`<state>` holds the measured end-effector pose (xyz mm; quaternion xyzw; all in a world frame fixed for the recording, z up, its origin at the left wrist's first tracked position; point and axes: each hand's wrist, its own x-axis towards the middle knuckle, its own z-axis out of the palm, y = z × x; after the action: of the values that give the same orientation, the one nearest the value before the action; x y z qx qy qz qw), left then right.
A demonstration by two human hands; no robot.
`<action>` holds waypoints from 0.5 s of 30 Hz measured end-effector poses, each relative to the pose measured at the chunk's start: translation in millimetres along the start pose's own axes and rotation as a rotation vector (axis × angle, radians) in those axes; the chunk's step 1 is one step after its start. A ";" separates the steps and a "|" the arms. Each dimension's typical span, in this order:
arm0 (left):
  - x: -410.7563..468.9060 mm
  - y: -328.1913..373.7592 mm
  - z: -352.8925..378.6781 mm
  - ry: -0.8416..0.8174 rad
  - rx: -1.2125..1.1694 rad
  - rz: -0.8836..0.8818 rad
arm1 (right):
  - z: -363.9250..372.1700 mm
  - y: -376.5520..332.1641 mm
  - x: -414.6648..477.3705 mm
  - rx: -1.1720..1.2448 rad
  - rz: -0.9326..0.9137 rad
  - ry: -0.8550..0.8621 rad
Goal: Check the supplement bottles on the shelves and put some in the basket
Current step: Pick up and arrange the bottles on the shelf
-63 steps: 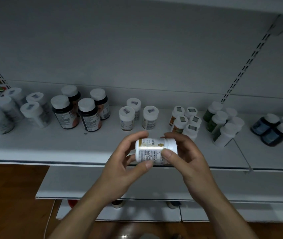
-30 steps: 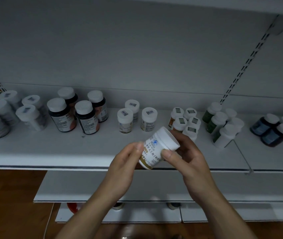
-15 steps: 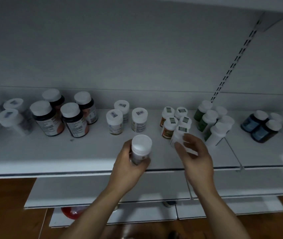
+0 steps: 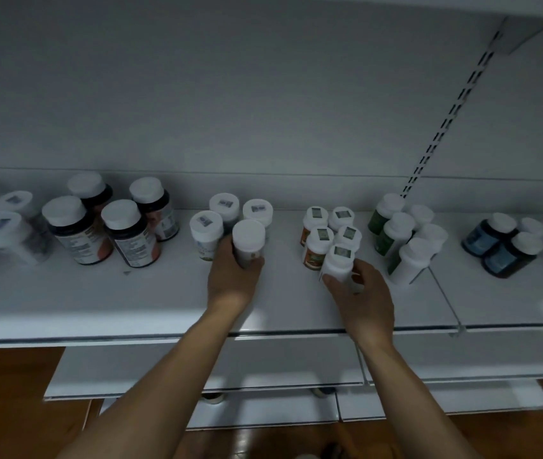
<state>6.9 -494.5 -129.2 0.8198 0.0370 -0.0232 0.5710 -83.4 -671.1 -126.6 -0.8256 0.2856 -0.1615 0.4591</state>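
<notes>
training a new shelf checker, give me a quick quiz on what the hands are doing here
1. True or false: the left hand grips a plain-capped bottle.
2. What does the right hand grip? A) a box B) a sticker-capped bottle C) nothing
3. How many dark bottles stand left of both hands on the shelf?
Key: 1 true; 2 B; 3 four.
</notes>
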 end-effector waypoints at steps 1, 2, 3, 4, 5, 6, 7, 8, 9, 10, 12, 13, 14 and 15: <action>2.2 -0.1 0.2 -0.001 0.008 -0.005 | 0.1 -0.8 0.3 0.010 -0.006 -0.006; 2.6 -0.7 -0.1 -0.011 0.006 -0.008 | -0.3 -1.5 0.1 0.024 -0.011 -0.015; 1.0 -1.0 -0.9 -0.027 0.002 -0.001 | -1.5 -1.8 -0.5 0.038 -0.016 -0.026; -2.1 -2.7 -2.4 -0.043 0.002 0.013 | -3.3 -1.4 -2.1 0.057 -0.022 -0.036; -7.3 -4.3 -5.1 -0.054 0.005 0.029 | -5.6 -0.9 -4.8 0.076 -0.025 -0.044; -14.4 -6.8 -9.0 -0.053 0.001 0.034 | -7.9 -0.4 -8.9 0.098 -0.026 -0.049; -23.9 -9.4 -14.2 -0.045 -0.008 0.025 | -10.0 0.1 -14.1 0.125 -0.024 -0.052; -35.3 -11.0 -19.2 -0.040 -0.016 0.019 | -11.8 -0.1 -20.3 0.155 -0.025 -0.056; -47.7 -12.0 -24.2 -0.051 -0.021 0.042 | -13.0 -0.7 -27.1 0.179 -0.033 -0.062; -58.9 -13.4 -27.9 -0.086 -0.024 0.090 | -13.7 -2.5 -34.0 0.194 -0.051 -0.071; -80.0 -11.8 -33.5 -0.228 -0.018 0.184 | -14.4 -9.8 -48.9 0.188 -0.099 -0.100; -88.9 -9.2 -36.1 -0.314 -0.005 0.213 | -14.6 -15.8 -57.2 0.184 -0.121 -0.117; -95.5 -6.7 -38.2 -0.383 0.012 0.232 | -14.7 -22.6 -66.1 0.186 -0.147 -0.132; -100.2 -3.1 -40.1 -0.429 0.024 0.245 | -15.2 -29.8 -74.9 0.192 -0.186 -0.140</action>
<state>-93.4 -459.3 -110.2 0.8011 -0.1848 -0.1277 0.5548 -140.6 -622.4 -93.6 -0.8099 0.1586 -0.1721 0.5378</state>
